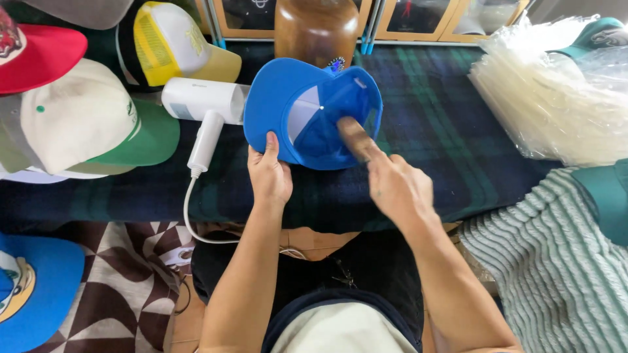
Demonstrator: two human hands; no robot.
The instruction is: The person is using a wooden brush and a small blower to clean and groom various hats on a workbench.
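Holding: blue cap (pixel 307 114) upside down, approx centre of dark plaid cloth (pixel 445 124), brim toward 10 o'clock.
L hand: left hand (pixel 269 175) clamped on cap's near rim at 7 o'clock, thumb up on outer side.
R hand: right hand (pixel 392 186) fingers extended, apart, pressing inside crown; blurred, not gripping anything.
Handling: prob. light; soft fabric crown, will cave if squeezed; brim looks stiff, so best hold pts = brim or rim band. Not slippery, not fragile.
Containers: cap's crown acts as a bowl, only R fingers in it.
Bags: stack of clear plastic bags (pixel 549 98) at 2 o'clock, look flat; contents can't tell.
Nearby: white handheld steamer (pixel 206 108) just beside cap at 9 o'clock; green-brimmed cap (pixel 91 124) further at 9 o'clock; wooden head form (pixel 316 29) at 12 o'clock.
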